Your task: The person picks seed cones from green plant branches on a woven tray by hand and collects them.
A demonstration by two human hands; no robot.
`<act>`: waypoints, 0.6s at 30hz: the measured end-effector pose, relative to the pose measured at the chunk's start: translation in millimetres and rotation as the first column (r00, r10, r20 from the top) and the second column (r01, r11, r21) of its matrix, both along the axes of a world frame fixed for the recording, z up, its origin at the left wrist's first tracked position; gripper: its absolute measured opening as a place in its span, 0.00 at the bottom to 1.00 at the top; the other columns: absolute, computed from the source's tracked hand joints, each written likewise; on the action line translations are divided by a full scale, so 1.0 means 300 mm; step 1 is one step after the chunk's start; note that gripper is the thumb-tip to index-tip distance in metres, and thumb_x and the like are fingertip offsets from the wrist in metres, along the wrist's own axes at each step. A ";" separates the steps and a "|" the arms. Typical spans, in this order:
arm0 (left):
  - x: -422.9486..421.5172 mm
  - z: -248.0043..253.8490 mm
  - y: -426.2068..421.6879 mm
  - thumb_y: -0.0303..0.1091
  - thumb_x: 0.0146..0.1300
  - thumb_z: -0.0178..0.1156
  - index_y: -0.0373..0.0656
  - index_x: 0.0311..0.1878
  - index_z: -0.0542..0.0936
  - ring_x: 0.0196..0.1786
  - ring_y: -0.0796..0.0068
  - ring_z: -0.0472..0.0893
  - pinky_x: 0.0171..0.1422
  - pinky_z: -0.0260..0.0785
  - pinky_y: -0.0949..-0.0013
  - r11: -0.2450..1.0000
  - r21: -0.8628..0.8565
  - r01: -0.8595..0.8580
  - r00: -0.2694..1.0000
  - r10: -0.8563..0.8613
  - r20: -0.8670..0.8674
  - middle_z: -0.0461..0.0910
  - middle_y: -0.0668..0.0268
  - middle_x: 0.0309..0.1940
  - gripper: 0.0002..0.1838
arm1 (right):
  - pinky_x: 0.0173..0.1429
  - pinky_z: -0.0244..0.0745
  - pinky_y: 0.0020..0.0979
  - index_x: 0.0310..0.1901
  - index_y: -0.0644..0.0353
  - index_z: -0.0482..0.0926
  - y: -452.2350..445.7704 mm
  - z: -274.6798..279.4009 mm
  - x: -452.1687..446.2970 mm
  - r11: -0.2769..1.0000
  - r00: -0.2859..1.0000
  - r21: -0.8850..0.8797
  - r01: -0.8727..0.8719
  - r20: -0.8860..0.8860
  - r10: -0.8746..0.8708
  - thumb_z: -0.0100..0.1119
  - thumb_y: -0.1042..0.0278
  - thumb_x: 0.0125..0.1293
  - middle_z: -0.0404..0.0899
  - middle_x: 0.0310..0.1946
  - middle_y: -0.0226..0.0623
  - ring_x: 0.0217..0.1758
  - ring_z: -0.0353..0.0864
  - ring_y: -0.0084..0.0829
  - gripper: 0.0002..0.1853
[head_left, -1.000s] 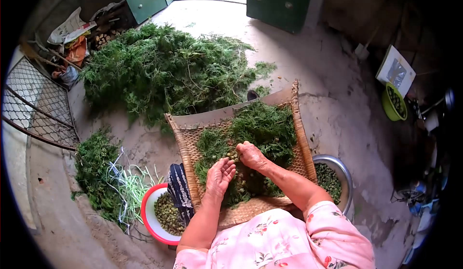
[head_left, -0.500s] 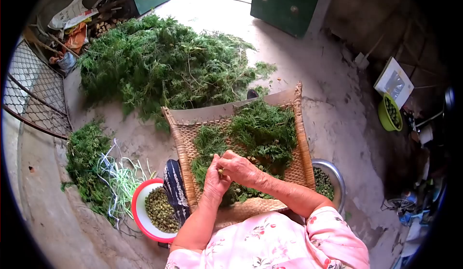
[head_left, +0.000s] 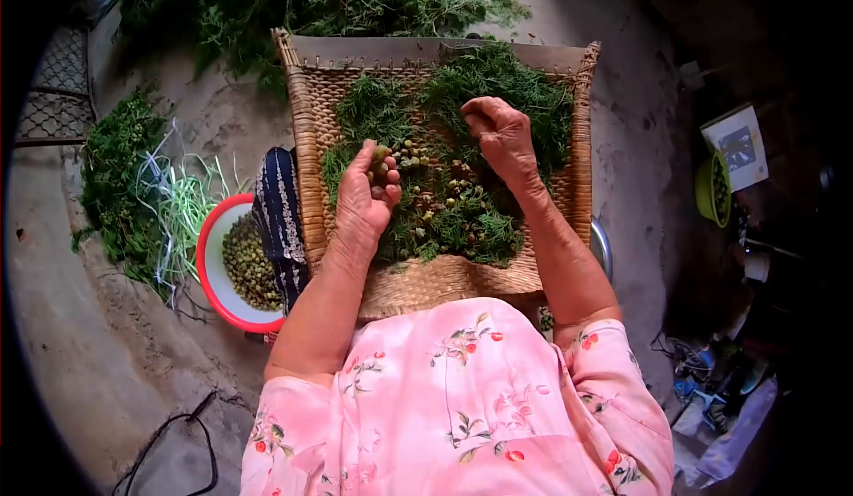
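Observation:
My left hand (head_left: 369,192) is turned palm up with its fingers curled around a few small green cones (head_left: 380,155). My right hand (head_left: 503,140) hovers over the feathery evergreen sprigs (head_left: 544,103), fingertips pinched together; whatever they may hold is hidden. Both hands are above a woven wicker tray (head_left: 307,154) in front of my body. Loose cones (head_left: 411,156) lie on it between the hands, and more cut sprigs (head_left: 487,235) mixed with cones sit nearer to me.
At left stands a red-rimmed white bowl (head_left: 211,274) of cones, beside dark patterned cloth (head_left: 283,220). Pale plastic strips (head_left: 187,203) and greenery (head_left: 120,176) lie farther left. A branch heap (head_left: 284,7) is ahead. A metal basin (head_left: 601,247) and green bowl (head_left: 711,192) are at right.
My hands, together before, are now apart: the right has moved right over the sprigs, and the left has turned palm up, showing cones. The view has tilted down.

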State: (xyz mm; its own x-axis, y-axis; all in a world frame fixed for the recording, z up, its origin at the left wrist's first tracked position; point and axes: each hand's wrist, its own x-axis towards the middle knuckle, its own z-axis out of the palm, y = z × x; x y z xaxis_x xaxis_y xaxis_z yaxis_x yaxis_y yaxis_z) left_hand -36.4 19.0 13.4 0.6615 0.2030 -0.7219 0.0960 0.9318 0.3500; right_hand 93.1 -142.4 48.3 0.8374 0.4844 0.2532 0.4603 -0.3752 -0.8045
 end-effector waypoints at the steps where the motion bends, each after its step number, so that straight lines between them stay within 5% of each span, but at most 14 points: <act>1: 0.000 0.014 0.001 0.48 0.62 0.58 0.47 0.34 0.77 0.23 0.80 0.73 0.19 0.63 0.79 1.000 0.014 -0.012 1.000 0.013 -0.005 0.75 0.71 0.24 0.14 | 0.39 0.75 0.31 0.36 0.62 0.79 -0.012 -0.013 0.000 0.996 0.999 -0.084 -0.021 -0.041 0.018 0.58 0.78 0.55 0.79 0.32 0.40 0.35 0.80 0.35 0.06; 6: -0.007 0.015 0.012 0.49 0.64 0.56 0.48 0.38 0.78 0.23 0.79 0.74 0.21 0.67 0.79 0.999 0.025 -0.032 0.999 0.031 0.029 0.76 0.71 0.25 0.14 | 0.39 0.75 0.35 0.32 0.59 0.79 -0.026 -0.121 -0.030 0.954 0.987 -0.259 -0.152 -0.089 0.134 0.60 0.78 0.50 0.78 0.29 0.40 0.34 0.79 0.40 0.06; 12: -0.007 -0.011 -0.005 0.47 0.62 0.58 0.46 0.39 0.78 0.25 0.78 0.77 0.23 0.69 0.77 0.995 0.090 0.030 1.000 -0.030 -0.006 0.78 0.69 0.27 0.14 | 0.44 0.73 0.39 0.38 0.58 0.76 -0.034 -0.077 -0.075 0.701 0.978 -0.696 -0.156 -0.007 0.210 0.62 0.75 0.51 0.74 0.35 0.39 0.42 0.76 0.42 0.11; 18: -0.010 -0.011 -0.037 0.44 0.64 0.57 0.43 0.43 0.77 0.27 0.78 0.77 0.23 0.70 0.79 0.990 0.094 0.104 0.995 -0.103 -0.015 0.78 0.68 0.30 0.14 | 0.43 0.74 0.38 0.37 0.59 0.74 -0.052 -0.116 -0.056 0.724 0.972 -0.667 -0.176 -0.003 0.234 0.63 0.76 0.50 0.73 0.34 0.41 0.41 0.76 0.44 0.11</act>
State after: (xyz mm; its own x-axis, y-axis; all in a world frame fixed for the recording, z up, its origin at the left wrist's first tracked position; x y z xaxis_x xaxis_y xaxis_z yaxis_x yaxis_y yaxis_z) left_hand -39.5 7.9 10.1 0.6756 0.2013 -0.7092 0.1944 0.8793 0.4348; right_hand 76.3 -158.0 13.6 0.6897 0.7110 -0.1371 0.6375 -0.6861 -0.3506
